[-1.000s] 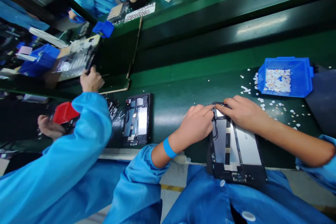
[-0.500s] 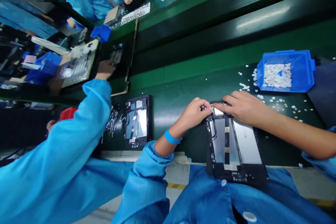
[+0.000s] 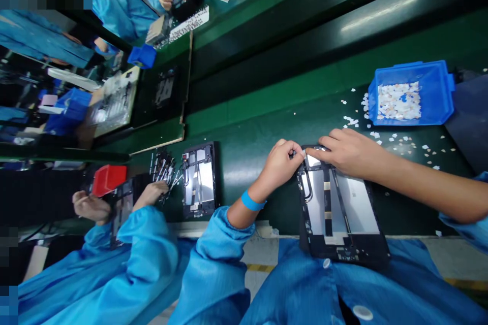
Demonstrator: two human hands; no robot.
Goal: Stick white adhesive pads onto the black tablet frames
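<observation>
Lying at the near side, the opened device (image 3: pixel 316 203) reaches over the edge of the green table (image 3: pixel 255 147). At its far left corner, the left hand (image 3: pixel 281 163) pinches a small pale piece (image 3: pixel 304 153). The right hand (image 3: pixel 346 153) rests on the far end, forefinger stretched; whether it grips, one cannot tell. A second device (image 3: pixel 205 181) lies left; a blue bin (image 3: pixel 436 94) stands far right.

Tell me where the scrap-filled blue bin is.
In the head view, the blue bin stands on the green table at right, beyond the right forearm, with loose white scraps scattered to its left.
</observation>
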